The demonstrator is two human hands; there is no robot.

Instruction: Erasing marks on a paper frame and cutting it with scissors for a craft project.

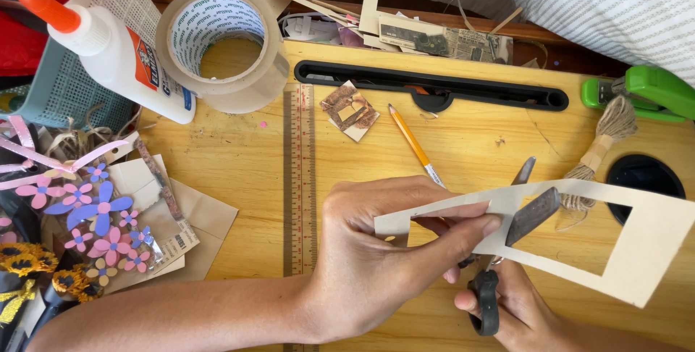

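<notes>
My left hand pinches the left end of a beige cardboard frame with a rectangular hole cut out of its middle. Below it, my right hand grips black-handled scissors; their blades poke up through the frame's opening, one blade against the top strip. Both hands hover over a yellow wooden desk. Just beyond the frame lies a yellow pencil, partly hidden by it.
A metal ruler runs down the desk. At the back stand a tape roll, a white glue bottle and a small printed square. Paper flowers lie left; twine and a green stapler lie right.
</notes>
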